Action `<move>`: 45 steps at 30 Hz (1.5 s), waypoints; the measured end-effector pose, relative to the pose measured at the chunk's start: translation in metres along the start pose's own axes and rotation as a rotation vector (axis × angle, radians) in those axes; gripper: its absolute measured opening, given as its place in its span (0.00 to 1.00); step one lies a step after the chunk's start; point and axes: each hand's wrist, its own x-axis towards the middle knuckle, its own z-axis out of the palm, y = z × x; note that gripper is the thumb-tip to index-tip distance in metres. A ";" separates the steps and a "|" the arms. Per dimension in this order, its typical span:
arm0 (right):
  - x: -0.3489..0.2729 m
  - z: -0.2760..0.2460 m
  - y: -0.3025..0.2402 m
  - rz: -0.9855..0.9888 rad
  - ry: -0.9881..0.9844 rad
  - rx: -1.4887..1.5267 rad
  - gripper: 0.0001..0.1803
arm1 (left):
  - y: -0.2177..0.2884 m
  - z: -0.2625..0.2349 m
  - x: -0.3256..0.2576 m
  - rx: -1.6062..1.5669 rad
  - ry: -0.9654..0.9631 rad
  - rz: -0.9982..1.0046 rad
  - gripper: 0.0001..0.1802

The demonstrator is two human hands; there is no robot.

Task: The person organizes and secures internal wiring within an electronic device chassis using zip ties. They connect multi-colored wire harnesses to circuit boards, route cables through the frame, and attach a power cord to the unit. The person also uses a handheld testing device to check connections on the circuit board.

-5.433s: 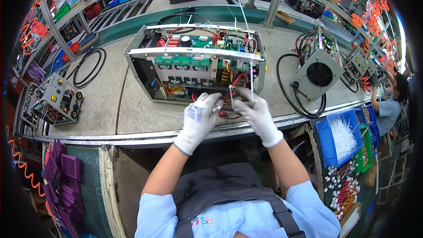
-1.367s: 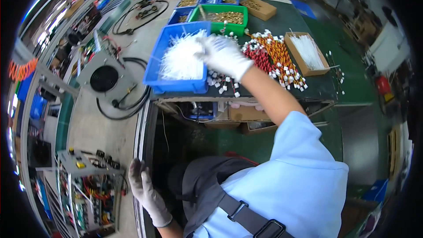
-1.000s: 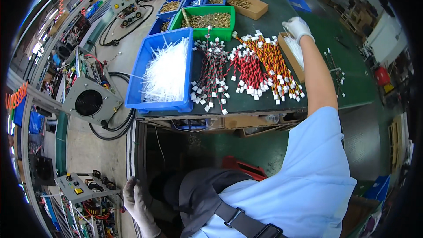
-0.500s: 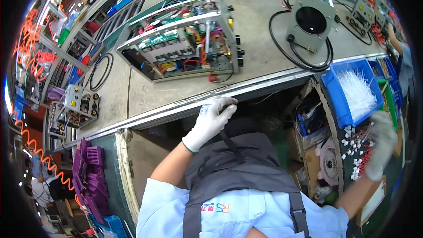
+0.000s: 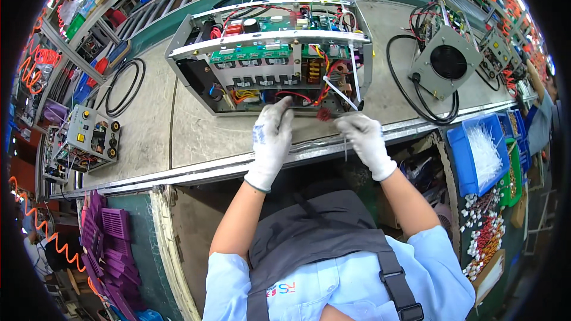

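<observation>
An open-sided metal chassis (image 5: 262, 41) with green circuit boards, coloured wires and white strips stands on the bench in front of me. My left hand (image 5: 272, 139), in a white glove, reaches its fingers to the chassis's lower front edge, thumb apart from them; the fingertips are partly lost against the wiring. At the lower right corner, my gloved right hand (image 5: 364, 139) is closed in a pinch. A thin strip that looks like a cable tie (image 5: 345, 150) hangs below its fingers. Between both hands a red wire bundle (image 5: 324, 114) sticks out at the chassis edge.
Right of the chassis stands a grey fan unit (image 5: 443, 62) with a looped black cable. A blue bin (image 5: 476, 157) of white strips sits lower right, beside loose connectors (image 5: 483, 232). At left are a small control unit (image 5: 92, 139), a coiled cable (image 5: 128, 86) and purple plastic parts (image 5: 113, 244).
My right hand has come from beside the blue bin to the chassis's lower right corner. My left hand has moved up to the chassis edge. The whole view has shifted.
</observation>
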 end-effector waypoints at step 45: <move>0.043 0.026 -0.058 -0.505 0.243 -0.071 0.07 | -0.007 0.027 0.036 -0.934 -0.231 -0.871 0.12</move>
